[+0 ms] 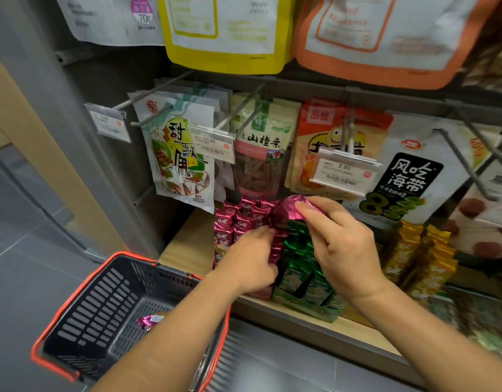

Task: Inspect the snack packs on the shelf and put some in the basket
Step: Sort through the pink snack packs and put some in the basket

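Note:
Small magenta snack packs (235,222) stand in rows on a wooden shelf (184,244), with green packs (299,250) to their right. My right hand (340,244) pinches one magenta pack (285,209) lifted above the rows. My left hand (252,258) reaches into the magenta rows, its fingers curled on a pack there. A black basket with an orange rim (74,301) sits low on the left, under my left forearm. One magenta pack (149,321) lies on the basket's floor.
Yellow packs (419,250) fill the shelf's right side. Hanging bags on metal hooks with price tags (343,171) crowd the space just above the small packs. A grey upright panel (108,165) bounds the shelf on the left; grey floor lies beyond the basket.

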Demonstrator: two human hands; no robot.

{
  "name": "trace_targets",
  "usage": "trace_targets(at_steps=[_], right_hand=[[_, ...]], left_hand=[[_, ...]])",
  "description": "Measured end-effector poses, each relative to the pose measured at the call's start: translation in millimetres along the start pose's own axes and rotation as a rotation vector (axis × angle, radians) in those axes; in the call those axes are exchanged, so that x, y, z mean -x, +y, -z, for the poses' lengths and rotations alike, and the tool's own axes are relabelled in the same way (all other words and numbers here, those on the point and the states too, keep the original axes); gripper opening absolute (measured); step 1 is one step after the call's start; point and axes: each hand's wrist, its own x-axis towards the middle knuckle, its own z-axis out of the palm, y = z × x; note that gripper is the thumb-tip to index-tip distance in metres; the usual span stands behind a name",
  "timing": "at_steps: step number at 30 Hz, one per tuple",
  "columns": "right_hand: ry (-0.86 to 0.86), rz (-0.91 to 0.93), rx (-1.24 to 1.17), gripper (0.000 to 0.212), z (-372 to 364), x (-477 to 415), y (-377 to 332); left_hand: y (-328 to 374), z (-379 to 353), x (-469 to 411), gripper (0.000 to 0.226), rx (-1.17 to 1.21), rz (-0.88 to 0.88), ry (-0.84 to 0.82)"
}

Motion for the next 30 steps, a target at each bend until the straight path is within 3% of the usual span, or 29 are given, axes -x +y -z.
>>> trace_targets(at_steps=[4, 6, 9, 12, 14, 17, 21, 24, 27, 30], right_hand=[[0.025, 0.133, 0.033, 0.029, 58.1, 10.5, -19.9], [0.016, 0.156, 0.037, 0.030, 81.7, 15.4, -29.0], [-0.038, 0.030, -0.187, 0.025, 99.9, 19.8, -37.6], [-0.211, -0.308, -0.618, 0.025, 97.8, 20.2, -45.2], [-0.269, -0.465, -0.810, 0.027, 90.5, 23.3, -47.2], [-0.291, -0.612, -1.006, 0.021, 77.6, 27.6, -48.4], [-0.303, -0.789, -1.237, 0.031, 59.3, 28.3, -54.0], [-0.513, -0.726, -1.094, 0.052, 43.2, 30.7, -64.3], [-0.736, -0.672, -1.158, 0.061, 38.2, 33.9, -79.1], [-0.725, -0.642, -1.073, 0.068, 37.9, 33.0, -83.8]], left_hand=[[8.8, 28.5, 19.9, 0.047, -0.051, 0.082, 0.270], [14.6, 42.6, 36.3, 0.040, 0.046, 0.070, 0.277], [35.4, 60.8, 71.6, 0.051, 0.303, -0.052, 0.171], [59.3, 72.5, 100.3, 0.046, 0.519, -0.167, 0.010], [67.5, 79.8, 112.9, 0.041, 0.667, -0.174, -0.121], [66.5, 82.6, 122.8, 0.057, 0.851, -0.112, -0.301], [65.7, 72.2, 124.7, 0.052, 0.846, -0.052, -0.081], [60.0, 75.3, 124.8, 0.055, 0.879, 0.014, 0.121], [52.8, 81.5, 127.8, 0.043, 0.911, 0.001, 0.151], [46.7, 89.1, 130.9, 0.033, 0.952, 0.017, 0.164]])
